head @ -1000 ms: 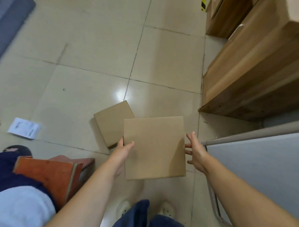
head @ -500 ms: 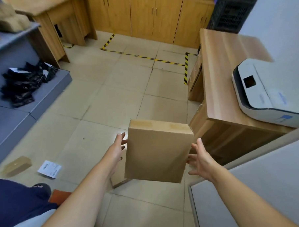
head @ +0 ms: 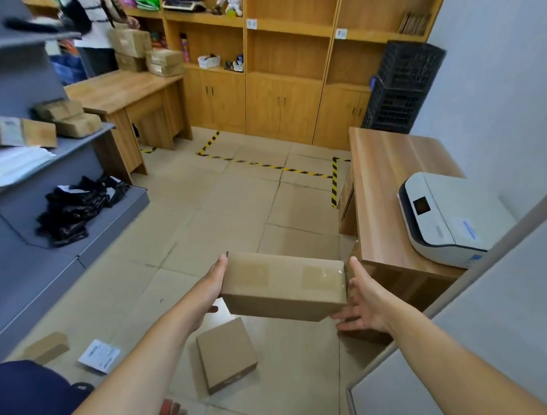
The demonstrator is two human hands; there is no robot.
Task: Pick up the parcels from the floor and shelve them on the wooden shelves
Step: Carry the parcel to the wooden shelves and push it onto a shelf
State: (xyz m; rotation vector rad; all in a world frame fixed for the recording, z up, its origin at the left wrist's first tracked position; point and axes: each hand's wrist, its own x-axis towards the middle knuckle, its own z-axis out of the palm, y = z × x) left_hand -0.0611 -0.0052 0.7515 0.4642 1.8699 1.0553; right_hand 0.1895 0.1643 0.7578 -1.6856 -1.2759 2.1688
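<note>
I carry a brown cardboard parcel [head: 282,285] at waist height between my two hands, its taped top facing me. My left hand [head: 213,282] presses flat against its left end with straight fingers. Against its right end and lower edge my right hand [head: 362,300] presses with its fingers spread and straight. A smaller cardboard parcel [head: 225,353] lies on the tiled floor right below. Another small parcel [head: 46,346] lies on the floor at the far left. The wooden shelves [head: 289,34] stand along the far wall, several tiles ahead.
A wooden desk [head: 387,183] with a white printer [head: 448,218] stands close on my right. A grey rack [head: 28,149] with parcels and black bags lines the left. A paper slip [head: 98,356] lies on the floor. A person stands by a far desk [head: 123,88].
I have straightened up and my view has risen from the floor to the room. The parcel has come up off the floor with both hands and tipped from flat to edge-on.
</note>
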